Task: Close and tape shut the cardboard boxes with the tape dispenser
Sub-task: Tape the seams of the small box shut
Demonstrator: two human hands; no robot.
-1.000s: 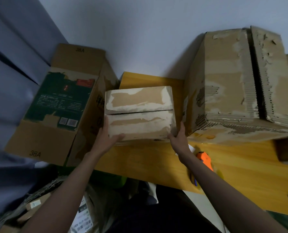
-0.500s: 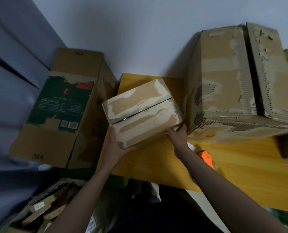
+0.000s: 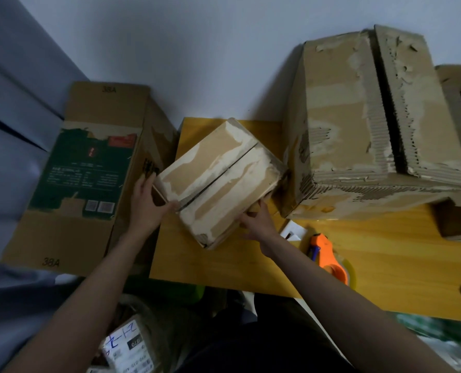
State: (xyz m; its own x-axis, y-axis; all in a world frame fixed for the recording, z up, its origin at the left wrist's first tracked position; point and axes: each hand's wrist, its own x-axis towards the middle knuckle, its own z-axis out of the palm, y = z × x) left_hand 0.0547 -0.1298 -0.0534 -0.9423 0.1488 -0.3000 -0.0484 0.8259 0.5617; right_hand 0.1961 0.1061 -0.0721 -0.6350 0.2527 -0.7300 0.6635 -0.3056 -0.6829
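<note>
Head view showed the left hand [image 3: 146, 203] gripping the near-left end of the small cardboard box [image 3: 218, 181], thumb laid over the top edge by the seam and fingers along the end wall. The right hand [image 3: 256, 224] held the box's near-right side, fingers tucked against and under that edge; how far they wrapped beneath was hidden. The box sat skewed on the yellow table [image 3: 224, 259], its two top flaps folded down and meeting along a dark seam with no fresh tape across it.

Right of the box and nearly touching its far corner stood a large worn box [image 3: 358, 117], flaps also meeting along a gap. Left of the small box, off the table, a printed green carton [image 3: 89, 170] stood on its own. Near the small box, to its right and closer to the person, lay the orange tape dispenser [image 3: 329, 257].

Judging by how easily two hands steadied it, the small box was probably light and fairly stiff, though its skin was peeled and scuffed, so tape might bond poorly there. Gripping the ends and low side edges, clear of the seam, seemed best; pressing the flap middles could make them cave inward.
</note>
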